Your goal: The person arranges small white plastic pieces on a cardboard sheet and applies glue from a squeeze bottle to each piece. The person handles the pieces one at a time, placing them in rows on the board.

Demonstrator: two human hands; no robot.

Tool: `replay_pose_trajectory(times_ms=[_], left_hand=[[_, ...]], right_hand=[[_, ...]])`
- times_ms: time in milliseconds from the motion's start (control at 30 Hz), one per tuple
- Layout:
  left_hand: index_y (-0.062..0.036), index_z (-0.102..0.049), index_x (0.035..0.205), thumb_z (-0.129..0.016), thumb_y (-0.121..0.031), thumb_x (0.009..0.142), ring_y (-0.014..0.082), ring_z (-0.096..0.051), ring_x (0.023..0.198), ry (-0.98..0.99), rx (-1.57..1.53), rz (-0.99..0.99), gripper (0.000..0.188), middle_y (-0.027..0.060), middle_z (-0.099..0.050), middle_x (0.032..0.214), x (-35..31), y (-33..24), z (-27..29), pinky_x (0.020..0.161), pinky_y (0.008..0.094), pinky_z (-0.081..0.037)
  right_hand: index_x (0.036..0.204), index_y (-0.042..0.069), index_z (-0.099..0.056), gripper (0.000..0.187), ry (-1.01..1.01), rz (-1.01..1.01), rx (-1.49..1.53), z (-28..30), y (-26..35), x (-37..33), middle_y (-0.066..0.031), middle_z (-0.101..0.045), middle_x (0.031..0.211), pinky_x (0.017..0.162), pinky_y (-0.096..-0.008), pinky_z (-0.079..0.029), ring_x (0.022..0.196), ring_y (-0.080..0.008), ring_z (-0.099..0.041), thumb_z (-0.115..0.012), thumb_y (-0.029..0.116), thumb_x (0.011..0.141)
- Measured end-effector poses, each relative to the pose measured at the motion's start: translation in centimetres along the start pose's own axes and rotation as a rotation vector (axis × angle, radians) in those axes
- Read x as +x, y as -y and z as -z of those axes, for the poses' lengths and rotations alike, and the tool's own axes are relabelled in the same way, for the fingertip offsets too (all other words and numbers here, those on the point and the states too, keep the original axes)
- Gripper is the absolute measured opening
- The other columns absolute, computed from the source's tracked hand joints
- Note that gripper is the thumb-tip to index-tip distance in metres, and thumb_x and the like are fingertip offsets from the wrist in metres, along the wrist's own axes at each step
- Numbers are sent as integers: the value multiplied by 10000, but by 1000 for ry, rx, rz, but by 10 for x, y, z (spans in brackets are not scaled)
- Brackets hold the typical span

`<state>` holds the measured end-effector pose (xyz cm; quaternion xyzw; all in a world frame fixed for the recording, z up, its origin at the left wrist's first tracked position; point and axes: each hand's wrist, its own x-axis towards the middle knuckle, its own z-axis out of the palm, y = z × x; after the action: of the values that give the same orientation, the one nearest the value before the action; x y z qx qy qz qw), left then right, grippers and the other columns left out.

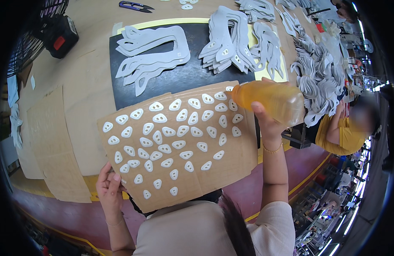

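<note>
A brown cardboard sheet (192,179) is tilted in front of me, its lower edge against my body. Many small whitish rounded-triangle pieces (178,144), each with small holes, are spread over it. My left hand (108,185) is closed on the sheet's lower left edge, thumb uppermost. My right hand (270,121) is wrapped round a clear plastic bottle (269,100) of amber liquid. The bottle lies nearly sideways, its narrow end pointing left over the sheet's upper right corner, close to the pieces there. Some of the right fingers are hidden behind the bottle.
Beyond the sheet, a black mat (192,42) bears flat grey cut parts (152,51) and a taller grey stack (229,40). More grey bundles (316,72) pile up at right. Blue-handled thread snips (136,6), a black battery pack (60,36) and a person in yellow (344,132) are around.
</note>
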<state>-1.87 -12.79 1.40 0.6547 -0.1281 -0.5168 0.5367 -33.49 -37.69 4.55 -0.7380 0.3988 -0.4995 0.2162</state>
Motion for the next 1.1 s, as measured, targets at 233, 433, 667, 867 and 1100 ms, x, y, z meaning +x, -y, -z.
replay_pose_trajectory(times_ms=[233,433,667,867,1100], left_hand=[[69,-451,1312,-582,-77,913,50,-590,611,-1,-28,1,444,27,-642,790,-1,-1,-2,477,175,-493],[57,-469,1291,-595,-93,912,56,-597,604,-50,-68,-12,427,38,-658,820,0,5,-1,483,172,-493],[60,-467,1294,-611,-108,909,48,-593,597,-23,-49,-24,444,35,-658,835,0,4,1,477,163,-488],[63,-465,1294,-608,-103,911,53,-591,590,-8,-36,-34,442,34,-650,817,-1,5,4,473,168,-498],[60,-459,1298,-600,-99,916,62,-596,590,-1,-28,-24,437,44,-650,815,-1,5,5,468,176,-500]], right_hand=[[1151,-9,-535,534,-301,-324,471,23,-3,4,-105,-625,1038,840,-307,-504,948,-174,-611,-778,319,806],[1041,-7,-599,408,-162,-236,211,19,-1,-1,-52,-644,967,763,-264,-498,848,-114,-613,-818,208,773],[1006,-7,-615,365,-82,-274,220,12,3,14,-47,-663,897,734,-261,-513,797,-110,-627,-829,151,755],[993,-13,-621,375,-51,-271,144,17,3,15,-55,-669,901,737,-263,-521,810,-113,-637,-840,157,741],[997,-22,-617,369,-74,-280,160,25,7,2,-60,-670,906,731,-261,-529,796,-113,-642,-833,132,740]])
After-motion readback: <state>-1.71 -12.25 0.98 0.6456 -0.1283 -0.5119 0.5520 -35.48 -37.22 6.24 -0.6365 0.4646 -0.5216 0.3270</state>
